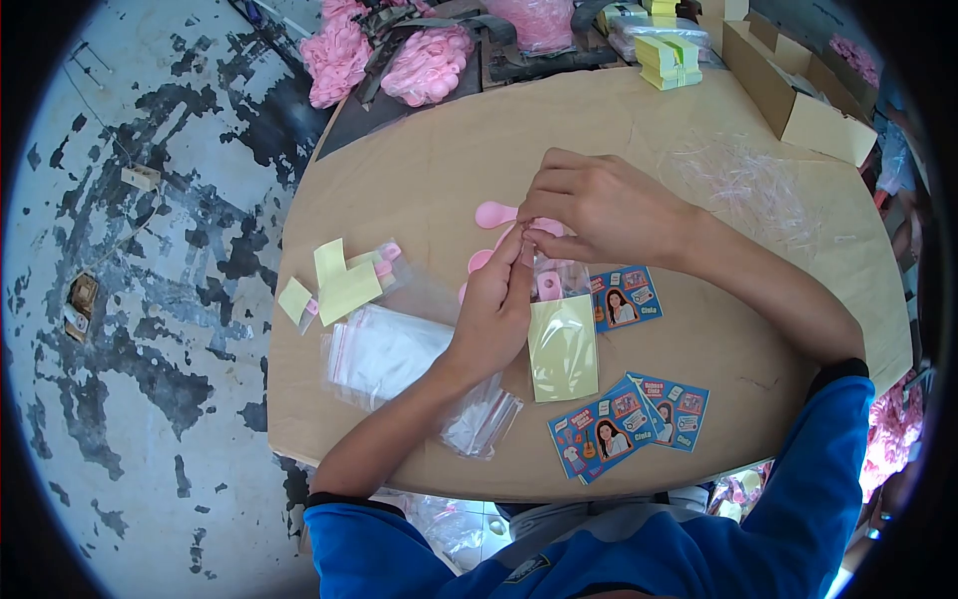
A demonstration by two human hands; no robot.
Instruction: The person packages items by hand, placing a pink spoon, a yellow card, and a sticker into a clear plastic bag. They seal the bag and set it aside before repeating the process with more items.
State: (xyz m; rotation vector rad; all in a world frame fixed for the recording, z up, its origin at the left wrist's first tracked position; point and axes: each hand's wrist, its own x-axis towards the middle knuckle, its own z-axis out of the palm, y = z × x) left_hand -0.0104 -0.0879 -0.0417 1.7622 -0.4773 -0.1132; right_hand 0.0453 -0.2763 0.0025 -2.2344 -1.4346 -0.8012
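My left hand is closed, with its fingers pressed together and pointing away from me. The fingertips of my right hand meet them in a pinch; whatever lies between is too small to make out. Just beside my left hand lies a clear plastic bag with a pale yellow card in it, and a pink plastic piece shows at its upper end. Pink spoon-shaped pieces lie behind my hands, partly covered by them. Near my left forearm is a stack of clear plastic bags.
Blue printed cards lie near the front edge, with another further back. Filled bags with yellow cards sit at left. Thin clear strips, a yellow card bundle and a cardboard box are at the far right.
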